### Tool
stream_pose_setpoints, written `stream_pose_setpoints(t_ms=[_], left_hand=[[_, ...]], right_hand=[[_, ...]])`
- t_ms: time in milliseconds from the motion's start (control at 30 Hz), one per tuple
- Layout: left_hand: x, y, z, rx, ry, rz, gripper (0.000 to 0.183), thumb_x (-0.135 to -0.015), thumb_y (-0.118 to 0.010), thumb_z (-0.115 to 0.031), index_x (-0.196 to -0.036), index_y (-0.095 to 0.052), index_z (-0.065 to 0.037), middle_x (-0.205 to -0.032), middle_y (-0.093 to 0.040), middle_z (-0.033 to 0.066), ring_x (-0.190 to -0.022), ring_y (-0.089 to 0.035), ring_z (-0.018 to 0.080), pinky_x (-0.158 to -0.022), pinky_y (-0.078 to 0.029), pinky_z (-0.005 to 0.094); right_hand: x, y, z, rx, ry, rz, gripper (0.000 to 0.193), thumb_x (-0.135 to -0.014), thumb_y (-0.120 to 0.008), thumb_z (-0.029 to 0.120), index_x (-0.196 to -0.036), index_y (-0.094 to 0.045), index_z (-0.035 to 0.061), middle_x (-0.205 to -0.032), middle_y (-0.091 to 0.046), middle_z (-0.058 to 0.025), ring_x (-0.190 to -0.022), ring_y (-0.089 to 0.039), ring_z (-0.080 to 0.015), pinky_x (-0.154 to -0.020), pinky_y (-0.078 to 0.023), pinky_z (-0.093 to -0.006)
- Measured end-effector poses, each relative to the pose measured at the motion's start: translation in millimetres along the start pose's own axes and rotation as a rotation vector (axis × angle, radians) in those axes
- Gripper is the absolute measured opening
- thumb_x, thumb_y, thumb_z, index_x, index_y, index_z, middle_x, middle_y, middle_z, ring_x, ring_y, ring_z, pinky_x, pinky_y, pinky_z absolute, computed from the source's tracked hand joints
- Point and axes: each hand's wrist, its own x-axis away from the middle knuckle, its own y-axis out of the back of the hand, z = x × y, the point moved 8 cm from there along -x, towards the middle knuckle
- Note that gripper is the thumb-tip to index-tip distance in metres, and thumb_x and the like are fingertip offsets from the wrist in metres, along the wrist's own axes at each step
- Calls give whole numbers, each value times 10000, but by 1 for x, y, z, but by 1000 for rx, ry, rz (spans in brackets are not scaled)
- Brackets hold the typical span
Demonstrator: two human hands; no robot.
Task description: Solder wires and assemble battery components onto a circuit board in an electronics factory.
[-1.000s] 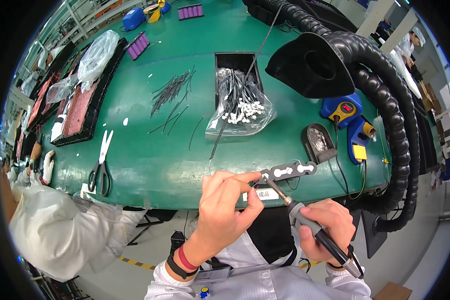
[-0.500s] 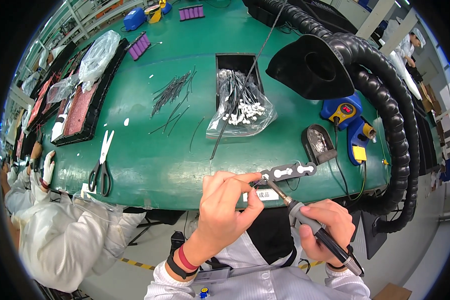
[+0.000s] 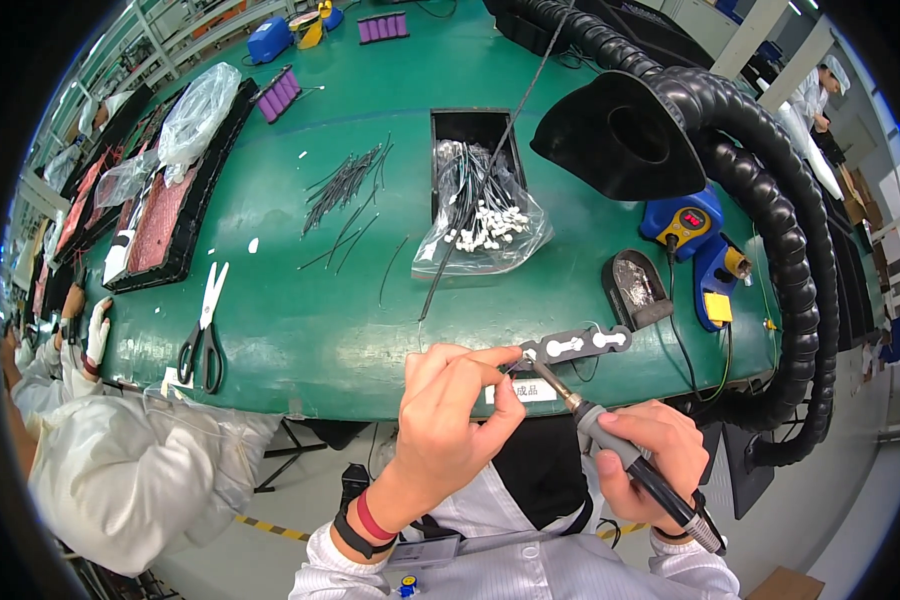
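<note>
My right hand point(image 3: 662, 452) grips a soldering iron point(image 3: 592, 420) by its dark handle. Its tip touches the left end of a dark strip-shaped part point(image 3: 580, 346) that bears white and metal pads. This part lies at the table's front edge. My left hand point(image 3: 450, 412) is pinched at that same end, its index finger reaching close to the iron's tip. A thin wire point(image 3: 515, 366) shows between its fingers, though most of it is hidden. A paper label point(image 3: 521, 389) lies just below the part.
A black solder tray point(image 3: 638, 288), a blue soldering station point(image 3: 682, 222) and a black fume hose point(image 3: 810, 300) stand right. Ahead, a box holds a bag of white-plugged wires point(image 3: 490, 222). Loose black wires point(image 3: 345, 185), scissors point(image 3: 206, 330) and a co-worker's sleeve point(image 3: 160, 470) are left.
My hands and the soldering iron stay almost where they were. At the left, the co-worker in white has shifted slightly.
</note>
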Motion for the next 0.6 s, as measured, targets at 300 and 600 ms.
stream_pose_setpoints(t_ms=[300,600], left_hand=[[0,0,0,-1,-9,2,238,-708,-724,62,-845,-566,-51,-989,-783,66,-811,-638,218,-724,-433,326],[0,0,-1,-6,-2,3,229,-713,-727,62,-840,-572,-50,-990,-783,68,-813,-639,215,-723,-431,325]], right_hand=[[1,-2,1,10,3,25,261,-864,-741,163,-1038,-660,-14,-802,-699,-140,-657,-693,-272,-624,-543,-349],[-2,0,3,-7,18,36,290,-812,-775,84,-1054,-670,-37,-838,-709,-153,-677,-705,-286,-619,-568,-350]])
